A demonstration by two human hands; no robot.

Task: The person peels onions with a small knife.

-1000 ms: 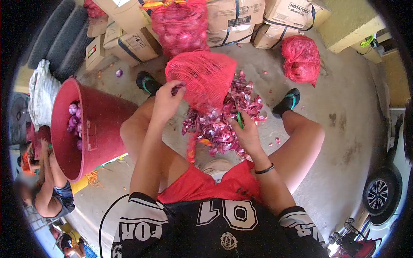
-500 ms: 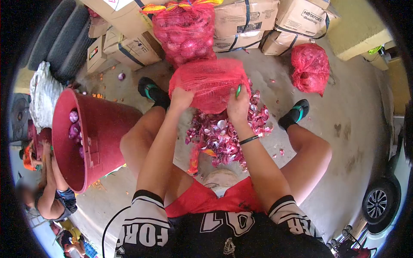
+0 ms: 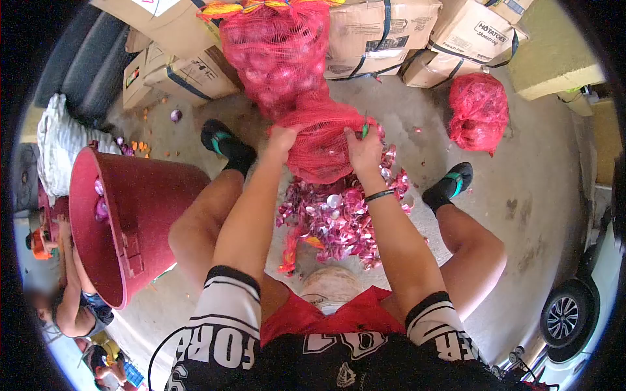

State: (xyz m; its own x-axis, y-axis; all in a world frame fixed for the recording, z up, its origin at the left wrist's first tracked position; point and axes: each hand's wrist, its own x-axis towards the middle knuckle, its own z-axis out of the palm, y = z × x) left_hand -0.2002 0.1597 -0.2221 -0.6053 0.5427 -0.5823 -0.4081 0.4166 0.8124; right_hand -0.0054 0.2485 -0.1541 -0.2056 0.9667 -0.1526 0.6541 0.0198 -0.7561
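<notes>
A red mesh bag stretches between my two hands, bunched and loose. My left hand is closed on its left edge. On the right edge, my right hand grips the mesh, with a small green-handled tool also in its fingers; the tool's working end is hidden. Behind the loose mesh stands a full red mesh sack of onions. Under and in front of my hands lies a pile of purple onion skins on the floor.
A large red tub with some onions lies tilted at left. Cardboard boxes line the back. Another red mesh sack sits at right. A pale bucket is between my legs. Another person is at far left.
My hands have come closer together, and the mesh between them is narrower and more bunched. The camera view has shifted slightly.
</notes>
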